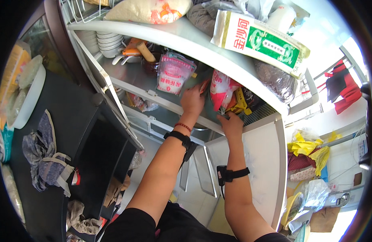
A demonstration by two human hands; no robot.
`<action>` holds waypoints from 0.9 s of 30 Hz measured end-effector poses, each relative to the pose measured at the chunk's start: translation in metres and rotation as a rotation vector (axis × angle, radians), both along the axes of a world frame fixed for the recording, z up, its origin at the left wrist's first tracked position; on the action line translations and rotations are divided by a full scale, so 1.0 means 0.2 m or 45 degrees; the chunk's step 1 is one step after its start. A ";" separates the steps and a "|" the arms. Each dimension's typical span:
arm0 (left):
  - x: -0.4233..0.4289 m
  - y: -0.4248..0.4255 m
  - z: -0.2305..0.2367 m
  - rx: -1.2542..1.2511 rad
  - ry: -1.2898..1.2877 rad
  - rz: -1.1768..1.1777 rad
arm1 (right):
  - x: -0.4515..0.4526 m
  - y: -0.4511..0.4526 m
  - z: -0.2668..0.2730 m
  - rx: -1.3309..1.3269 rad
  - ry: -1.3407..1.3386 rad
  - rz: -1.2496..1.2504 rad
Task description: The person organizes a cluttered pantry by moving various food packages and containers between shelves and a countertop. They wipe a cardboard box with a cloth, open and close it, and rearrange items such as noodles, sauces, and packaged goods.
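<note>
My left hand (192, 99) reaches into the open cabinet, its fingers at a small reddish packet (204, 86); whether it grips the packet is not clear. Beside it on the shelf stands a pink and white plastic food bag (174, 74). My right hand (231, 124) is at the front of the same shelf, its fingers around a small dark item (224, 116) that is mostly hidden. Just beyond it lie a red and white bag (219, 89) and a yellow packet (242, 101). Stacked white bowls (108, 44) and a wooden handle (145, 52) are further left.
A noodle packet (261, 42) and a large filled bag (149, 11) lie on the cabinet top. The glass-paned cabinet door (105, 78) stands open at left. A crumpled cloth (48, 160) is on the black surface at left. Plastic bags (310, 148) are at right.
</note>
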State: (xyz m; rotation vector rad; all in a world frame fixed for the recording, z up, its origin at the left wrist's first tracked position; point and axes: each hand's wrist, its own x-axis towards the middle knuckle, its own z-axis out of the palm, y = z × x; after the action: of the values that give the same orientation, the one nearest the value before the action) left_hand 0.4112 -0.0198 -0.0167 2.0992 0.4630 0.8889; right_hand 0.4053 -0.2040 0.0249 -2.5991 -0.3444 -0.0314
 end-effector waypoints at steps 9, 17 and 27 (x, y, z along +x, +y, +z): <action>-0.16 0.10 -0.08 -1.004 -0.395 -0.161 | -0.02 -0.02 -0.02 0.036 -0.118 0.068; -0.60 0.02 0.13 -1.936 -0.684 -0.531 | -0.12 -0.04 0.13 0.051 -0.228 0.080; -1.82 0.21 1.12 0.505 -0.587 0.474 | -0.60 0.33 0.59 0.651 -0.192 0.661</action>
State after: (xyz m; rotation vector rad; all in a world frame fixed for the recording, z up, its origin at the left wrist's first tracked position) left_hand 0.0481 0.0217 0.2065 2.0841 0.4631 1.7543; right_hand 0.2860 -0.1381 0.1431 -1.9468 -0.9239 -0.1172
